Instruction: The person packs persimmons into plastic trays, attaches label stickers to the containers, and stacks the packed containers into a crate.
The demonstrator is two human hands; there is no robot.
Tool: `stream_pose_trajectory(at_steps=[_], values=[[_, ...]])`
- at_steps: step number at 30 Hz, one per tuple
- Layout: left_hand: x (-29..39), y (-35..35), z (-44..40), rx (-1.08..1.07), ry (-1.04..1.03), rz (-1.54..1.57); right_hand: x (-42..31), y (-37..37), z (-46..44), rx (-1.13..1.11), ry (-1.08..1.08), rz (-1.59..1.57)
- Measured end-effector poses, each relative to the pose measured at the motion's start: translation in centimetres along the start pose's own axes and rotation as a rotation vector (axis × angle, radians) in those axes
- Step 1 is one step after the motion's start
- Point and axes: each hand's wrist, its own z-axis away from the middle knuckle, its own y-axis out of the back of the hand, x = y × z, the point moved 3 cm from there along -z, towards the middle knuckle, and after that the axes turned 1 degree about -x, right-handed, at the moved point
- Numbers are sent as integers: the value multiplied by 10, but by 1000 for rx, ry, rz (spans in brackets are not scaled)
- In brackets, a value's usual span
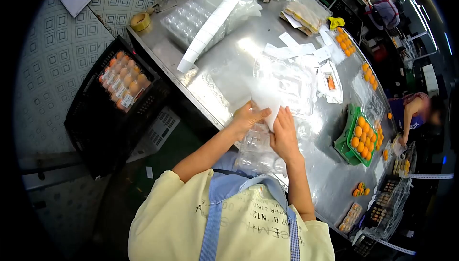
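Between my two hands is a thin white sheet (266, 99), blurred at its upper part; I cannot tell whether it is one sheet or several. My left hand (248, 119) pinches its lower left edge, thumb on top. Along its right edge lie the fingers of my right hand (285, 135), pressed together. Clear plastic trays (260, 153) sit just under and below my hands, close to my body. Beyond my hands, more clear plastic trays (284, 81) lie flat on the metal table (229, 89).
At left, a black crate (88, 110) holds packed eggs (125, 80). A label strip (210, 27) crosses stacked clear trays (184, 19) near the tape roll (140, 21). Right of my hands stands a green basket (345, 141) of orange fruit (364, 139). Another person (413, 113) works across the table.
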Motion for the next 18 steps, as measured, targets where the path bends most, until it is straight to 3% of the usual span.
stream_pose_trajectory(at_steps=[4,5,8,10,12,14,16,18], values=[[10,24,-6,20,-144,31,-5,19,-20,-115,-61,-309],[14,33,-4,49,-149,78,-15,31,-32,-52,8,-279],[51,64,19,252,-173,188,-7,52,-55,107,-34,-628],[83,96,46,437,-345,175,6,55,-74,403,-95,-757],[101,141,73,611,-609,182,29,37,-109,435,-291,-921],[118,183,108,828,-658,236,48,-7,-154,376,-392,-1016],[128,219,143,850,-755,190,68,-80,-190,124,-408,-1044],[118,262,168,942,-799,313,60,-137,-217,-92,-573,-1036]])
